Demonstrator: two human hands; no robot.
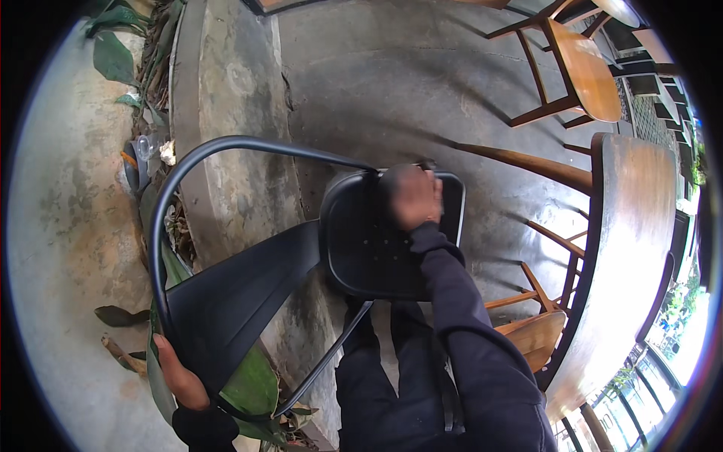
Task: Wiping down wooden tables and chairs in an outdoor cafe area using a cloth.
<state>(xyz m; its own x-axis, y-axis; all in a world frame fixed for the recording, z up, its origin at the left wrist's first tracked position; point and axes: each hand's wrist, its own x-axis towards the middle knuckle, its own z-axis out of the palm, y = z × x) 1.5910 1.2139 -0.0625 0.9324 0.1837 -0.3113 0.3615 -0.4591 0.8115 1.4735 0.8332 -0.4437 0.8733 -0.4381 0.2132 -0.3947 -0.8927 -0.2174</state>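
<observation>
A black metal chair [390, 265] with a curved tubular back frame stands before me, its seat in the middle of the view. Over the far part of the seat is my right hand [417, 198], blurred, with a dark, rounded thing partly under or beside it that I cannot make out. Whether the hand grips that thing cannot be told. My left hand [179, 378] is at the top of the chair's backrest [243, 282], its thumb lying along the tubular frame and the other fingers hidden behind it.
A low concrete ledge [240, 85] runs along the left, beside a strip of plants with a clear plastic cup [146, 148]. At the right stand a wooden table [632, 226] and wooden chairs, one at the top right [587, 68] and another below [531, 339].
</observation>
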